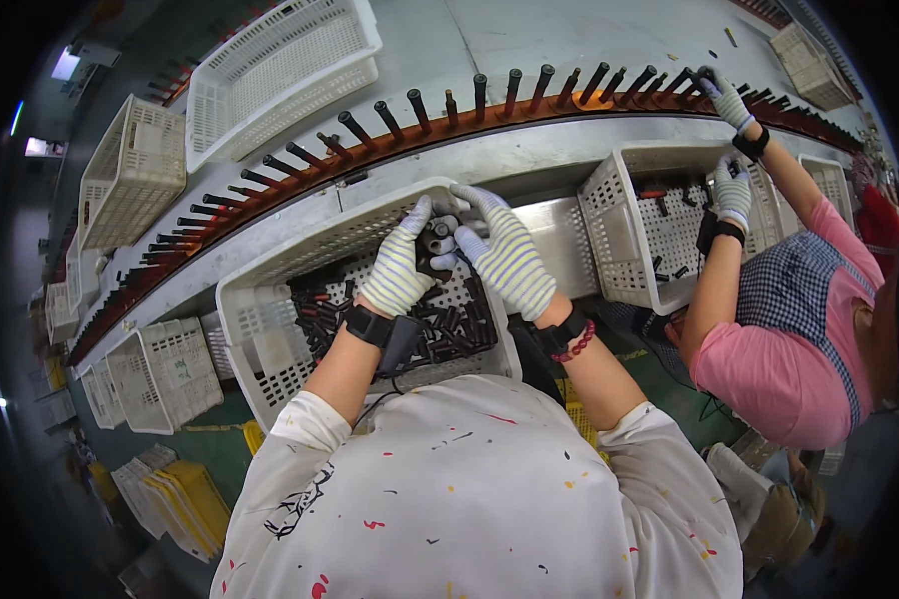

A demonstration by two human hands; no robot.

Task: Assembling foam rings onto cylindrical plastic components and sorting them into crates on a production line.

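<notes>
**A:** ok so what's each hand doing here?

**B:** Both are in striped knit gloves. The left hand (400, 268) and the right hand (507, 262) meet over the far rim of the white perforated plastic basket (270, 299) right in front of the person. Between them is a small bunch of short dark cylindrical parts (440, 240). The fingers of both hands are curled in around that bunch, thumbs up top, so both are closed on it, not spread flat. How many pieces are in there, can't tell, they're packed together.

**A:** and the rest of the parts?

**B:** A loose pile of the same dark cylinders, some with red bits (410, 319), lies on the basket floor under the wrists. The basket sits on the grey metal counter (529, 150), just beside the long curved orange rail with dark upright pegs (390, 140).

**A:** somebody else there too?

**B:** Yep, a co-worker in a pink top on the right. One gloved hand (724, 95) is up at the pegs, the other (734, 190) is over a second white basket (609, 220). More empty-looking white crates (280, 70) sit beyond the rail.
</notes>
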